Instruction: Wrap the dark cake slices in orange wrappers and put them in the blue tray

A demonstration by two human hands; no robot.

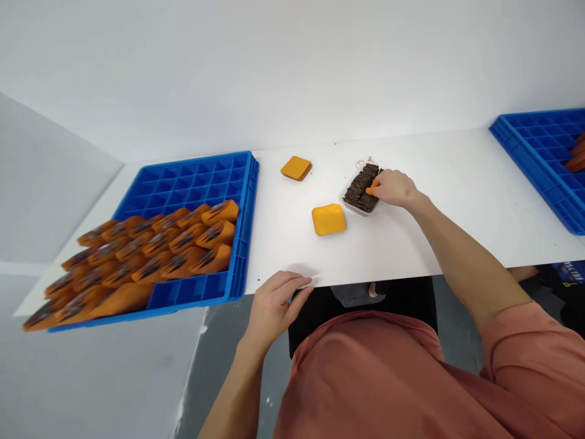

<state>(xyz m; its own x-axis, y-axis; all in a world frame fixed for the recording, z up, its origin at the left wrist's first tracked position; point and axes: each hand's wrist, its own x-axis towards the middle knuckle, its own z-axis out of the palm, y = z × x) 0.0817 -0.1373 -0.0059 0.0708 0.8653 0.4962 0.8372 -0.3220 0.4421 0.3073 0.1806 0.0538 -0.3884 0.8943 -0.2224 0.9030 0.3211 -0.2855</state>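
At the right of the table's middle, my right hand is closed round a small orange object, whose tip touches dark flat pieces stacked in rows. Those pieces fill a clear plastic box. My left hand rests at the table's front edge, fingers apart, holding nothing. Between the hands lies a yellow square pouch. Farther back sits a small stack of yellow-orange squares.
On the left, a blue divided tray holds several orange pouches with dark contents. Another blue tray stands at the right edge with orange items. Thin orange loops lie behind the box. A white wall backs the table.
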